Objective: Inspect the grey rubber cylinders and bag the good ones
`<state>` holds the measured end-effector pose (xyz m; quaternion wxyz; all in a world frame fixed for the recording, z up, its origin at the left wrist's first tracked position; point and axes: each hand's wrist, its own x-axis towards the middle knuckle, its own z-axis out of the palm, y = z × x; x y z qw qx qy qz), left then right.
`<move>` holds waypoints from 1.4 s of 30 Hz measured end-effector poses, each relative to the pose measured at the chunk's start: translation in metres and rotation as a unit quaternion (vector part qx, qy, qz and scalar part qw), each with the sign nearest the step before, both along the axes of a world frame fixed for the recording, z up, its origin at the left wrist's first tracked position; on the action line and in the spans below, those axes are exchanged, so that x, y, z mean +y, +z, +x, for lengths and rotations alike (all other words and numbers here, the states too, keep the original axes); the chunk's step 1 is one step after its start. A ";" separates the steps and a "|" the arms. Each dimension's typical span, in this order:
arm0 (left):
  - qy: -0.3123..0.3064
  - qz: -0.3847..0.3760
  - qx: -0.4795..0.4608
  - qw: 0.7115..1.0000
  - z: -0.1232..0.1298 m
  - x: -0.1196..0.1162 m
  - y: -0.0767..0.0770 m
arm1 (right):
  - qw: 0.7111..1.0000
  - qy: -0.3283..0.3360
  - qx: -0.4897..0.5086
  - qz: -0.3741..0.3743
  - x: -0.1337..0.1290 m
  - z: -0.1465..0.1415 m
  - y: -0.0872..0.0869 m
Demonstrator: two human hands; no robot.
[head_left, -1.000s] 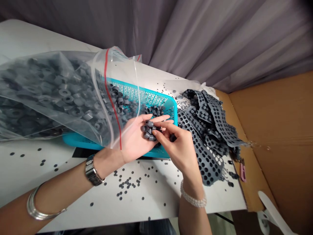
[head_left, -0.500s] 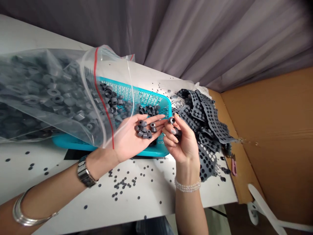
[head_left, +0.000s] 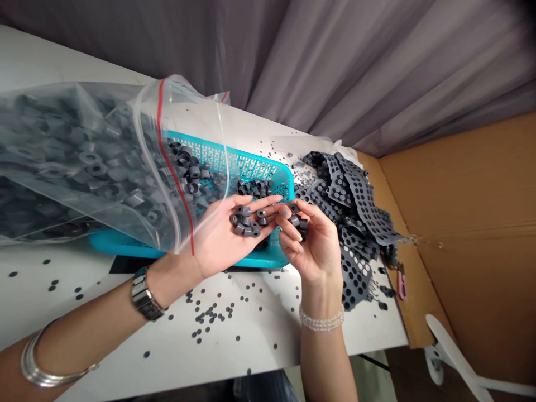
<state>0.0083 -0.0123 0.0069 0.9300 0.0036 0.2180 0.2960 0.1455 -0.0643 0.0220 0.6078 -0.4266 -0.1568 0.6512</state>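
Note:
My left hand (head_left: 221, 234) is palm up with its fingers stretched out, bearing several small grey rubber caps (head_left: 247, 222), short cylinders with a round hollow in one end. Against its fingertips, my right hand (head_left: 312, 240) is closed around a few more grey caps (head_left: 296, 220), gripped between thumb and fingers. Both hands are over the right end of a turquoise plastic basket (head_left: 292, 184), in which more caps lie. A clear zip bag (head_left: 167, 167) with a red strip, full of similar caps, rests over the basket's left part and partly overlaps my left hand.
Perforated dark rubber sheets (head_left: 355, 195) are heaped right of the basket. Small dark discs (head_left: 211, 315) are scattered on the white table (head_left: 125, 346). A pink-handled tool (head_left: 401, 285) lies by a cardboard panel (head_left: 469, 223). A grey curtain (head_left: 293, 67) hangs behind.
My right fingers have shifted the caps in their grip, and more of them show between thumb and fingers. My left hand and the caps on it have hardly moved.

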 end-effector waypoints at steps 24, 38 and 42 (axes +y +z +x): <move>0.031 -0.056 0.079 0.995 0.003 0.002 0.000 | 0.909 0.028 -0.411 0.063 -0.004 -0.026 -0.002; 0.018 -0.006 0.037 0.999 0.002 0.002 0.002 | 0.995 0.061 -0.077 0.016 0.003 -0.020 -0.007; 0.012 -0.010 0.017 1.000 0.000 0.003 0.001 | 0.993 0.054 0.103 0.019 0.003 -0.008 -0.004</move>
